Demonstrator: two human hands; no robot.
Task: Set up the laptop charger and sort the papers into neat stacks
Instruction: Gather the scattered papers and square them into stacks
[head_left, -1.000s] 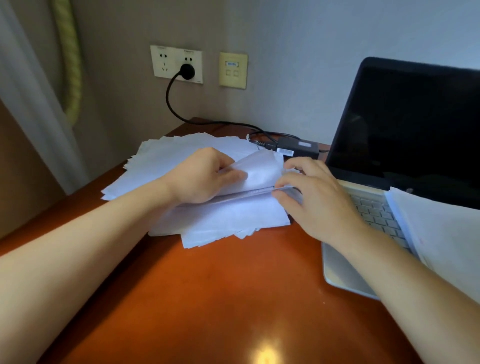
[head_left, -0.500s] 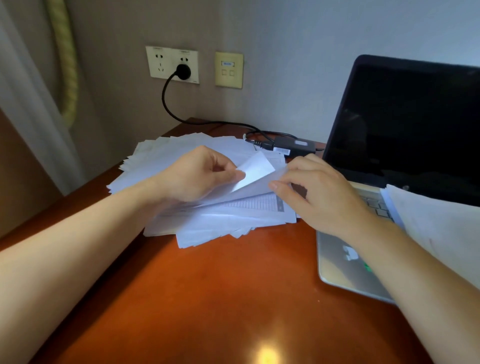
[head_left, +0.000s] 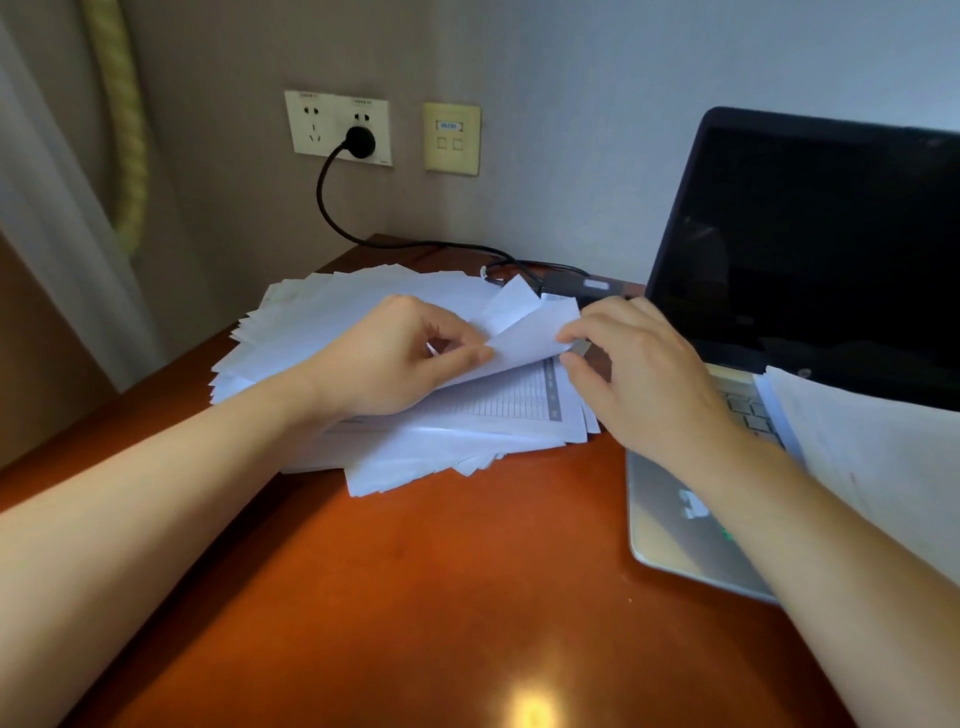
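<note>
Since the plug (head_left: 360, 141) sits in the wall socket (head_left: 311, 124): the charger half of the task looks mostly done. Whether the cable reaches the laptop (head_left: 810, 249) I cannot tell, because that end is hidden.
Charger brick (head_left: 576, 286): lies on the desk (head_left: 415, 597) just left of the laptop screen, behind the papers.
Paper pile (head_left: 332, 322): left of the laptop, fanned and crooked, with edges pointing many ways. It is no neat stack.
Top sheet (head_left: 530, 338): on the pile's side nearest the laptop, lifted and curled up, with a printed table sheet (head_left: 514, 400) showing under it.
Left hand (head_left: 395, 358): thumb and forefinger are closed on the lifted sheet's left edge, and the wrist rests on the pile.
Right hand (head_left: 644, 374): between pile and laptop; the fingertips seem to pinch the lifted sheet's right corner.
Other papers (head_left: 872, 447): lie over the right part of the laptop keyboard, fairly even, maybe a started stack.
Left to do: in my judgement, nearly all the sorting. Only 1 sheet is being separated by the 2 hands.
</note>
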